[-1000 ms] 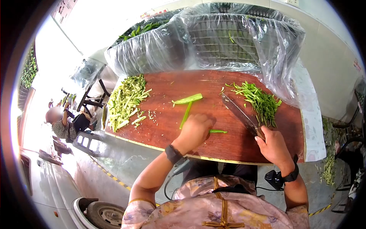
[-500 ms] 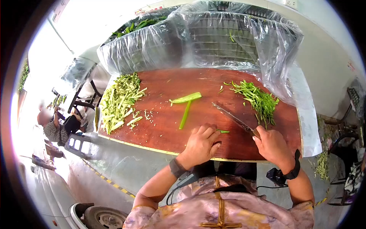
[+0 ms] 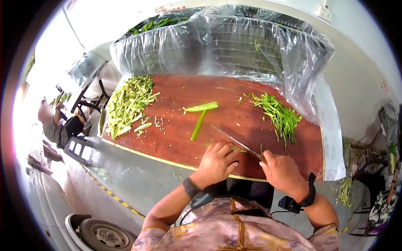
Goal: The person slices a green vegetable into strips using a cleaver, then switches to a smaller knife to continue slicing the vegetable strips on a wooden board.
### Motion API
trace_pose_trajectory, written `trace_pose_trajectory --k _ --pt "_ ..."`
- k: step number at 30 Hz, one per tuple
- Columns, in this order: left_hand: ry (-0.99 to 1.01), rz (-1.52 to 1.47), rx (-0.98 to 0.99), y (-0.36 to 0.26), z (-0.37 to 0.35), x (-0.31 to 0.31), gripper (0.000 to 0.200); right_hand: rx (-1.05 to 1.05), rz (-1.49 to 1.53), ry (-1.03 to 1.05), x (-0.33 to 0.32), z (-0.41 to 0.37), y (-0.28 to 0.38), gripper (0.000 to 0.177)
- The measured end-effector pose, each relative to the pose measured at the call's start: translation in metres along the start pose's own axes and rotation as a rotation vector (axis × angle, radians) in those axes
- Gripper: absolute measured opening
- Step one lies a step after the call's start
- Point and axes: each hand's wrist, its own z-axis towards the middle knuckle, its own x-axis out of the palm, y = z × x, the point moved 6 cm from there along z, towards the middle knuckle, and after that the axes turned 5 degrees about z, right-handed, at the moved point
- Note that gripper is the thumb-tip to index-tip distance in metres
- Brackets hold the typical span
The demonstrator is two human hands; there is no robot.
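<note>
Left hand (image 3: 215,163) was low over the near side of the board (image 3: 234,88), fingers bent, tips turned down. A short green piece (image 3: 242,150) lay just beside the fingertips, near the blade; whether they pinched anything I could not tell, the undersides being hidden. The bend probably served for steadying and for tucking the tips away from the metal. Right hand (image 3: 284,173) had its fingers wrapped round the handle of the knife (image 3: 236,141), the blade slanting toward far left, past the other hand's fingertips (steel and skin very near each other).

Mid-board lay a split pod (image 3: 201,107) (pepper, by the look of it) and a strip (image 3: 198,125) below it, seemingly parked within easy left-hand reach. Pale shreds (image 3: 130,104) were heaped at the left end, green slivers (image 3: 278,117) toward the right, apparently to separate the two kinds.

Near edge (image 3: 142,153) ran close under both hands, leaving little room nearer the body. Plastic (image 3: 305,79) draped over crates (image 3: 245,46) bounded the back. Widest room for the blade: beyond its tip, between pod and slivers.
</note>
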Motion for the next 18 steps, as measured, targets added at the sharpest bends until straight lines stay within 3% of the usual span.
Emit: trace_pose_trajectory --k 9,18 --pt "-0.027 0.007 -0.057 0.002 -0.003 0.003 0.021 -0.033 -0.072 0.037 0.003 -0.003 0.01 0.018" --pt "-0.046 -0.059 -0.021 0.006 -0.001 0.0 0.026 0.039 -0.115 0.074 0.002 -0.002 0.025 0.017"
